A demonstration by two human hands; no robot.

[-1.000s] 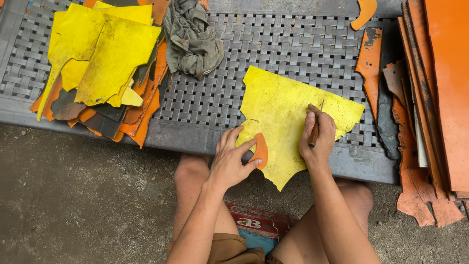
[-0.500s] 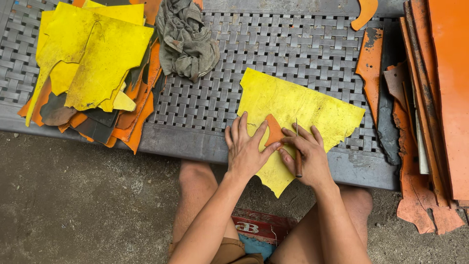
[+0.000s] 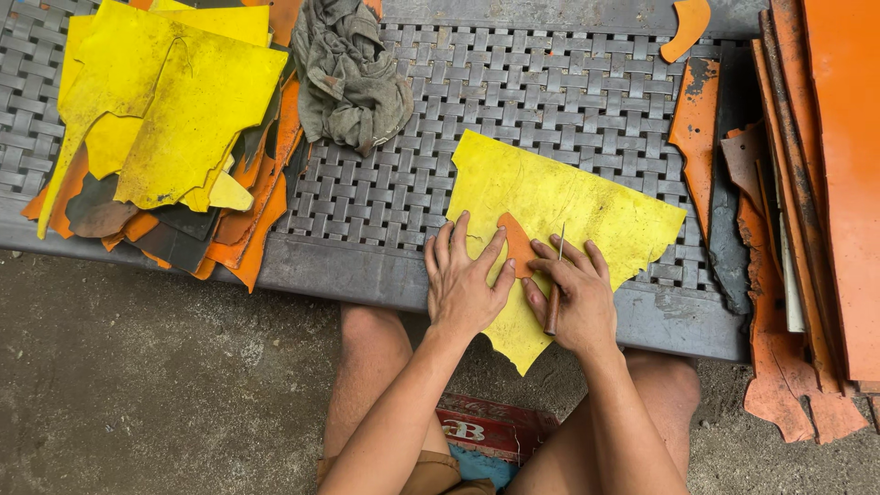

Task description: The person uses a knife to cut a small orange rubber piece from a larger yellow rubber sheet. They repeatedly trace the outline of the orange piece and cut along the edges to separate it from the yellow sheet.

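A ragged yellow leather sheet [image 3: 559, 206] lies on the woven metal bench [image 3: 550, 87], its lower tip hanging over the front edge. A small orange pattern piece [image 3: 518, 243] rests on the sheet. My left hand [image 3: 463, 284] lies flat with fingers spread, pressing the sheet and the left side of the orange piece. My right hand [image 3: 573, 298] grips a thin awl-like tool [image 3: 555, 289] with a brown handle, its metal tip pointing up beside the orange piece's right edge.
A pile of yellow, orange and dark leather scraps [image 3: 165, 128] covers the bench's left end. A crumpled grey rag [image 3: 348, 73] lies behind the sheet. Orange leather strips and sheets [image 3: 807, 183] stack at the right. A red box [image 3: 495, 426] sits between my legs on the concrete floor.
The orange piece moved from the sheet's lower left edge to its middle. My left hand flattened onto it, and my right hand brought the tool down beside it.
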